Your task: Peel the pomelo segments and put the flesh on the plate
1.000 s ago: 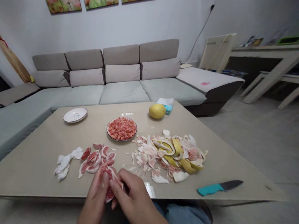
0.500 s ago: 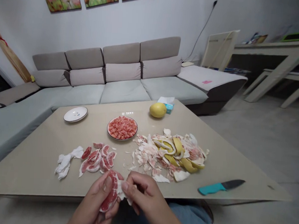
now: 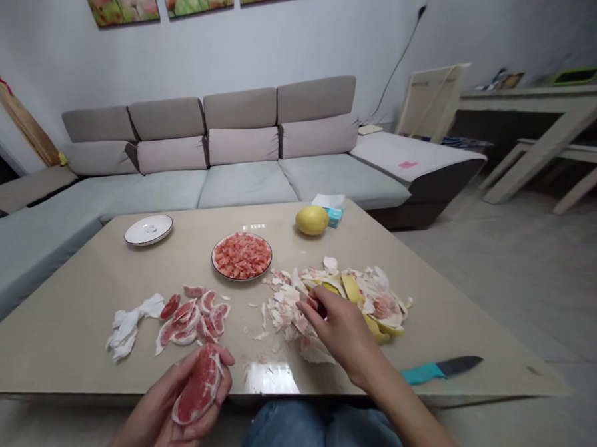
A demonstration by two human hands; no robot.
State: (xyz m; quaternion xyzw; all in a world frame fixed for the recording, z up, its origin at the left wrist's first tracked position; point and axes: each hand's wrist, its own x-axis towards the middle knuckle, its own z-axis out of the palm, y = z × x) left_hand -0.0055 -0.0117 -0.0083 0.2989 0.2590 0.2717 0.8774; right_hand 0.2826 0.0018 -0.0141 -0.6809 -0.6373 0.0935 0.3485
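My left hand is closed around a red pomelo segment, in front of the table's near edge. White membrane still edges the segment, and its red flesh is bare on the side facing me. My right hand reaches over a heap of pomelo peel and membrane. Its thumb and fingertips are pinched together above the scraps; whatever is between them blends with the white pieces. Several unpeeled pomelo segments lie on the table beyond my left hand. A plate farther back is filled with small pieces of red pulp.
A whole yellow pomelo sits by a blue tissue pack at the back. A white plate and crumpled tissue are on the left. A teal-handled knife lies near the right front edge. A sofa stands behind.
My right hand has left the segment and moved right and forward over the peel heap. The left hand, with the segment, has shifted left and slightly down. The membrane flap is off the segment.
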